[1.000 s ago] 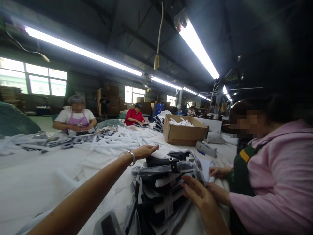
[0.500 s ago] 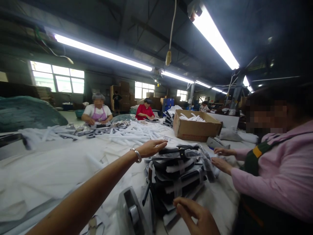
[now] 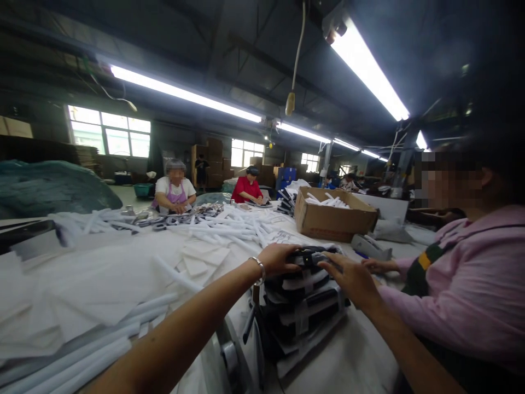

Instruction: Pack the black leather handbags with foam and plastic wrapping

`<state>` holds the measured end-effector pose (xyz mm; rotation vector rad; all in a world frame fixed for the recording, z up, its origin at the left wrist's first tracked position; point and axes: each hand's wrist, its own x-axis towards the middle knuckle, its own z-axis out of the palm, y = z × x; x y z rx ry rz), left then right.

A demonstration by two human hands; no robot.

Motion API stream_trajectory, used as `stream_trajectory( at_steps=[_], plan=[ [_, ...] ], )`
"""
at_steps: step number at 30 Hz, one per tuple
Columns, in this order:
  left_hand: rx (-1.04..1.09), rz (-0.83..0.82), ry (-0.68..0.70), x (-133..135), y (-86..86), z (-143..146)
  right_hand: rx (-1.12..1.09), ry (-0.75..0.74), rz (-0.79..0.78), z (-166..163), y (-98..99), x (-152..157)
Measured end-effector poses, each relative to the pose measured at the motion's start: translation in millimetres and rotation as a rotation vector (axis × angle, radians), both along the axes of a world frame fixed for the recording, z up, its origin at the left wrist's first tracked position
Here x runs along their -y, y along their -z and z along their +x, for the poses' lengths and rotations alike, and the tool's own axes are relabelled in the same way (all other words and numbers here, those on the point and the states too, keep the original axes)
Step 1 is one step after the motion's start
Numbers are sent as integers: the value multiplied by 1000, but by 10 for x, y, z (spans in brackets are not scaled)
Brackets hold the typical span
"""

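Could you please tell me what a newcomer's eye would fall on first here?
Probably the stack of dark, partly wrapped items, just right of centre, with the left hand and right hand at its top. Beyond it stands an open cardboard box holding white tubes. Overhead, a bright tube light slants across the upper right.

Left wrist (image 3: 255,270): one silver-coloured bracelet (image 3: 261,278), rounded and narrow, metallic sheen, bright highlights; any engraving too small to read. Left forearm (image 3: 184,339): bare for its whole visible length. Left hand (image 3: 278,259): bare, five-fingered. Right hand (image 3: 353,278) and right forearm (image 3: 406,345): both bare. Nail detail unresolved.
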<state>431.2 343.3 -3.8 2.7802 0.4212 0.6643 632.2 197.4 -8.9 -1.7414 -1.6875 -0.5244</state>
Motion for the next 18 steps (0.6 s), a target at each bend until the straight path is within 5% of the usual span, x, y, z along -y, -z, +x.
stream_trajectory(
  at_steps=[6, 12, 18],
  plan=[
    [58, -14, -74, -97, 40, 3, 19, -2, -44, -26, -145, -136],
    [65, -30, -6, -67, 170, -123, -12, -70, -66, -59, 36, -11],
    [87, -55, -38, -215, 30, -46, -60, -89, -42, -2, -144, -189]
  ],
)
